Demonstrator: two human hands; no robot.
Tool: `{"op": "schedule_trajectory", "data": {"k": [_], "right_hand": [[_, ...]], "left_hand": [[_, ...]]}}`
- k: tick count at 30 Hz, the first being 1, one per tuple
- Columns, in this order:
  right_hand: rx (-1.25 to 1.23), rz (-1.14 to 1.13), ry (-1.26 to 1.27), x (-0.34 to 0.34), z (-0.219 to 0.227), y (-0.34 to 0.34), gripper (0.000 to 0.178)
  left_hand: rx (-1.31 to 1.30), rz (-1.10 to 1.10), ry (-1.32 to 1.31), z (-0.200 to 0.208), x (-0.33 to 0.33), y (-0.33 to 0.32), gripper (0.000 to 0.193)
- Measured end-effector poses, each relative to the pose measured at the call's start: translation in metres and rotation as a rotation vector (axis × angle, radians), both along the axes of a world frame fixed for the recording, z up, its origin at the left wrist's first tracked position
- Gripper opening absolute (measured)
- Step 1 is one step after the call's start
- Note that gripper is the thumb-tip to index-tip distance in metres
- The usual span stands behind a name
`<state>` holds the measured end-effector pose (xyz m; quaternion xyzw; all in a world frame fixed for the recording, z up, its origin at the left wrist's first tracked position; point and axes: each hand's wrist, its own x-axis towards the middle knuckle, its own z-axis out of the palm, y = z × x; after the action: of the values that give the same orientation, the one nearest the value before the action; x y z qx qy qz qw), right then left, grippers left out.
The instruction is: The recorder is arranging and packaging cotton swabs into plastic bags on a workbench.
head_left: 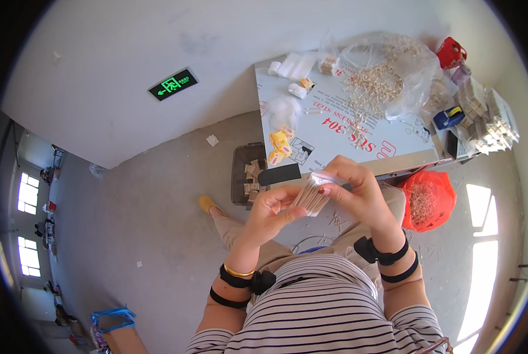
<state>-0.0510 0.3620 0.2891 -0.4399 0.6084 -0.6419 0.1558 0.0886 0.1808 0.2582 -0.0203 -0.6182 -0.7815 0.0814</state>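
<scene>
In front of my chest, above the near edge of the table, both hands hold a flat bundle of cotton swabs (312,199) with thin wooden sticks. My left hand (274,213) pinches its left side between thumb and fingers. Clear plastic, like a small bag, covers the upper end of the bundle, and my right hand (358,192) grips there with the thumb pressed across the front. How far the plastic reaches down the sticks, I cannot tell. A loose heap of similar swabs (373,79) lies on the table beyond my hands.
The metal-topped table (334,144) also bears yellow packets (280,146), clear bags (283,112), a blue tape dispenser (449,118) and stacked swab packs (482,112). Below it stand a dark crate (238,177) of small packs and a red bag (446,197) of swabs.
</scene>
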Motion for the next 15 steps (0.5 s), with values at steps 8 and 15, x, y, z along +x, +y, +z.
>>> {"op": "schedule_trajectory", "data": {"k": [8,15], "right_hand": [[0.184,-0.049,0.219,-0.006,-0.003,-0.013,0.024],[0.108,-0.056,-0.087,-0.032,-0.058,-0.018,0.014]], "left_hand": [[-0.357,0.381,0.093,-0.005,-0.028,0.000,0.019],[-0.256,0.358,0.016,-0.045,-0.048,-0.010,0.008]]}}
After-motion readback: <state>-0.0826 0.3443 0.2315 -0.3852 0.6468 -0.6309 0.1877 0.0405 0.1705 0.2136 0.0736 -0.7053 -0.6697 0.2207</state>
